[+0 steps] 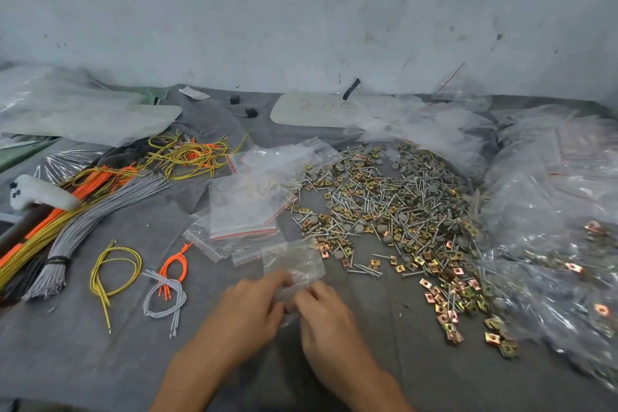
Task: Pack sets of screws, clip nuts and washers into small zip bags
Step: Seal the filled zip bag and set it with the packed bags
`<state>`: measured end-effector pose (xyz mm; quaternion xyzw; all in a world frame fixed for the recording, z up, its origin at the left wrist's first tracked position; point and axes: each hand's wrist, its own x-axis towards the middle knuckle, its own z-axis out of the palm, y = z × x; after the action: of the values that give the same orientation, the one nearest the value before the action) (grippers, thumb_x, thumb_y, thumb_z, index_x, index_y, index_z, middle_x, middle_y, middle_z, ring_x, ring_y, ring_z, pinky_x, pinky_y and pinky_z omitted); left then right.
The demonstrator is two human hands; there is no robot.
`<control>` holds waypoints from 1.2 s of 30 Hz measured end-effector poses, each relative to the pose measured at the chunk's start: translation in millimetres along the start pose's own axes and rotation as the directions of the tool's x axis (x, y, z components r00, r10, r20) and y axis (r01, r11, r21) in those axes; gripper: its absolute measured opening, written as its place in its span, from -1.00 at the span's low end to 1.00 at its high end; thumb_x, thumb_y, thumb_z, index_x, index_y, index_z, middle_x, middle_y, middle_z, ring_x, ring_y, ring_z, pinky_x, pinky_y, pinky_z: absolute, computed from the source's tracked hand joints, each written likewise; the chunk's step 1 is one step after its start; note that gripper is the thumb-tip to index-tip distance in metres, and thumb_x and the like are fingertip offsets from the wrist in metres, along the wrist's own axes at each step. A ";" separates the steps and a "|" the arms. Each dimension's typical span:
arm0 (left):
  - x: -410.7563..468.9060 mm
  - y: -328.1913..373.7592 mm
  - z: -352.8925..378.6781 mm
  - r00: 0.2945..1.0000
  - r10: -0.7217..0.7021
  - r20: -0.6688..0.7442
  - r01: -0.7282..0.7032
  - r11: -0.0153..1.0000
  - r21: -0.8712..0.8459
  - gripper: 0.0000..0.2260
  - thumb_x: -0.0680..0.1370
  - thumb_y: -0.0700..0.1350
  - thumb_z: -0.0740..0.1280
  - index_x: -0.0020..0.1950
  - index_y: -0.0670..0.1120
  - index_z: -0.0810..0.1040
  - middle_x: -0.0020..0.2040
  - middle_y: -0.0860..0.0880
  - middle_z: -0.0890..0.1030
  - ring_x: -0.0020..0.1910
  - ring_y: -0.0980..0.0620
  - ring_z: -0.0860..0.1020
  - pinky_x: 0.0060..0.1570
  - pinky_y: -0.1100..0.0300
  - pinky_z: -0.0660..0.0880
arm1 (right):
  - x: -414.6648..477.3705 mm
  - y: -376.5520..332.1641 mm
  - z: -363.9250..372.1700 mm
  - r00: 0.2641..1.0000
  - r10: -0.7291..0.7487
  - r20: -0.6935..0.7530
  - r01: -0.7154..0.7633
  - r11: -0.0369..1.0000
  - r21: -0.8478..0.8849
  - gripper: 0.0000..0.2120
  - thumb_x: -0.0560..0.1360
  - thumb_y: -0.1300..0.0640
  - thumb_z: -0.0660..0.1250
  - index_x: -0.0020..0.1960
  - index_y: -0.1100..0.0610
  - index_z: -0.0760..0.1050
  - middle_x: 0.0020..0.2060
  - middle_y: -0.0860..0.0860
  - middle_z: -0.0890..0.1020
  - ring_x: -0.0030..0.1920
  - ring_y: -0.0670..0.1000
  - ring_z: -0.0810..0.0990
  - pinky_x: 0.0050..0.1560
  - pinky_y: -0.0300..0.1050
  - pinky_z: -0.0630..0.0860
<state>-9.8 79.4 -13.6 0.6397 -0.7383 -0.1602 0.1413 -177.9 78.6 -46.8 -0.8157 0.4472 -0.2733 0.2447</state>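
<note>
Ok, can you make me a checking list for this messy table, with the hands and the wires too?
Surface: grey cloth.
Job's things: heap of screws, clip nuts and washers at right; empty zip bags beside it; small clear bag held.
Clutter: large plastic bags right and back left; white handheld device left.
Grippers: left hand and right hand both pinch that bag.
Cables: orange, yellow, grey wire bundles left.
Surroundings: stained pale wall.
</note>
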 end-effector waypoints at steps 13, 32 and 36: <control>-0.7 9.8 -4.4 0.960 0.063 -0.271 -0.122 0.971 -0.207 -0.75 0.51 0.04 0.19 0.17 0.27 0.41 -0.34 0.20 0.60 -0.26 0.16 0.58 -0.15 0.14 0.52 | 10.0 -2.4 8.4 0.999 -0.023 0.022 0.025 0.997 -0.068 -0.60 0.60 0.03 0.10 0.41 -0.03 0.41 0.20 -0.05 0.53 0.09 0.06 0.45 0.15 0.00 0.45; 22.0 18.4 28.0 0.830 -0.069 -0.553 0.024 0.996 -0.089 -0.66 0.44 -0.05 0.23 0.08 -0.02 0.73 -0.41 -0.09 0.62 -0.43 -0.14 0.60 -0.49 0.07 0.53 | -4.8 14.8 -13.7 0.967 -0.012 -0.254 0.005 1.000 -0.026 -0.82 0.52 0.14 0.31 0.09 0.01 0.61 0.07 -0.10 0.56 0.08 -0.06 0.50 0.16 -0.20 0.41; 25.1 19.8 38.0 0.862 -0.150 -0.484 0.096 0.986 -0.133 -0.70 0.47 -0.21 0.42 0.17 0.02 0.70 -0.32 -0.11 0.66 -0.30 -0.20 0.64 -0.33 0.00 0.53 | 15.0 38.4 -45.0 0.968 0.065 -0.242 -0.122 0.966 -0.228 -0.80 0.57 0.07 0.33 0.19 -0.02 0.55 0.14 -0.08 0.53 0.12 -0.01 0.44 0.17 -0.07 0.44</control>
<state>-46.8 59.3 -39.8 0.6970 -0.6260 -0.0390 0.3476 -223.9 40.2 -35.2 -0.7795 0.5409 -0.2988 0.1024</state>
